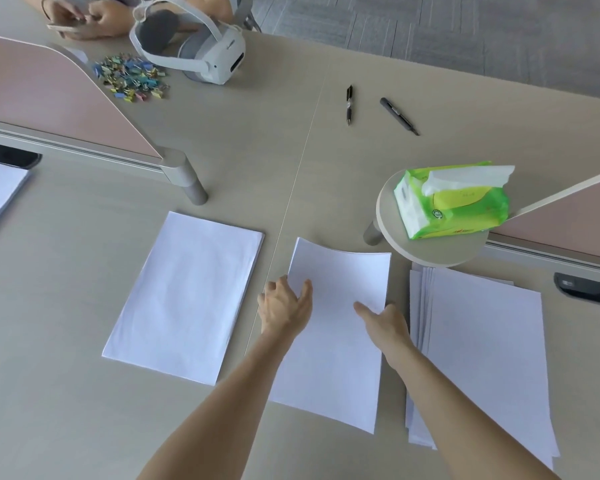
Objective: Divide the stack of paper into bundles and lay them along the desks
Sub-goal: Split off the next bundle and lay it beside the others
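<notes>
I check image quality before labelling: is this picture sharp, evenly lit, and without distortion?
Head view: soft, even light, no glare on the paper bundle held by the left hand and right hand; only faint shadows beside it; the wide lens bends the desk seam; the binder clips look slightly blurred.

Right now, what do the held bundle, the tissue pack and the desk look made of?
Bundle: thin matte white paper; its far edge curls up. Tissue pack: glossy green plastic film, likely; it catches light. Desk: pale matte laminate, probably; smooth, even tone.
</notes>
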Motion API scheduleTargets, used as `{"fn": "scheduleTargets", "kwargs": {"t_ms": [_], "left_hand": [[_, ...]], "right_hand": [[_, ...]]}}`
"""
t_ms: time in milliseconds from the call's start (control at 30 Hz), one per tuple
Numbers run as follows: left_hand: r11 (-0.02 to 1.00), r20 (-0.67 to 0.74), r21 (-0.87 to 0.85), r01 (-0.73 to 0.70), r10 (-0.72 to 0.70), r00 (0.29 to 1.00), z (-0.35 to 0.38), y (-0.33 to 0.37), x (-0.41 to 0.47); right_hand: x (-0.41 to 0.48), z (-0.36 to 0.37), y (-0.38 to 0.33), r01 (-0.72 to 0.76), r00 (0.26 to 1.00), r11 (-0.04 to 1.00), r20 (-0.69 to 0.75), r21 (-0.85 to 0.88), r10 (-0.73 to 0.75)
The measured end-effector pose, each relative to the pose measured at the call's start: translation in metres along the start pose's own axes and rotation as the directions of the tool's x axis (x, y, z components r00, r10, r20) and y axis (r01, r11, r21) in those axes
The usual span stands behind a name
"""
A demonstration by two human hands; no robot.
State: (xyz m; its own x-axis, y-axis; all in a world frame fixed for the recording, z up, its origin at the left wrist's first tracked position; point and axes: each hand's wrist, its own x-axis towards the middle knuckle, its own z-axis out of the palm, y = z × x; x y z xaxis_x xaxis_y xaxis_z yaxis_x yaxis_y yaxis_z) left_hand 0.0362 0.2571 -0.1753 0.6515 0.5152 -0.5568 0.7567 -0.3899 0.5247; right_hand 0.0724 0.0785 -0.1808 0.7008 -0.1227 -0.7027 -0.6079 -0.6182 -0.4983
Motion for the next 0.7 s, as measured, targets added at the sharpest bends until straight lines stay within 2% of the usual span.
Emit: {"fn": "scheduleTargets", "kwargs": {"t_ms": [100, 200, 300, 400, 700], "left_hand": [[1.000, 0.030, 0.016, 0.024, -0.024, 0.999, -0.005, 0.001, 0.003], [0.997, -0.011, 0.067, 0.041, -0.040, 0.999, -0.011, -0.001, -0.001], [0.996, -0.021, 0.076, 0.046, -0.045, 0.999, -0.015, -0.008, -0.005], [0.999, 0.008, 0.001, 0.039, -0.039, 0.999, -0.018, -0.016, -0.005], [0.983, 0.128, -0.149, 0.109, -0.090, 0.988, -0.022, -0.012, 0.001]], "right_hand": [[-0.004, -0.001, -0.004, 0.017, 0.999, 0.998, 0.045, -0.062, -0.014], [-0.008, -0.008, -0.010, -0.001, 0.998, 0.997, 0.070, -0.075, 0.007], [-0.012, -0.013, -0.012, 0.000, 1.000, 0.993, 0.015, -0.118, 0.001], [-0.021, -0.010, -0.008, 0.005, 1.000, 0.992, -0.020, -0.123, -0.008], [-0.029, 0.000, 0.003, -0.072, 0.997, 0.997, 0.003, -0.001, 0.072]]}}
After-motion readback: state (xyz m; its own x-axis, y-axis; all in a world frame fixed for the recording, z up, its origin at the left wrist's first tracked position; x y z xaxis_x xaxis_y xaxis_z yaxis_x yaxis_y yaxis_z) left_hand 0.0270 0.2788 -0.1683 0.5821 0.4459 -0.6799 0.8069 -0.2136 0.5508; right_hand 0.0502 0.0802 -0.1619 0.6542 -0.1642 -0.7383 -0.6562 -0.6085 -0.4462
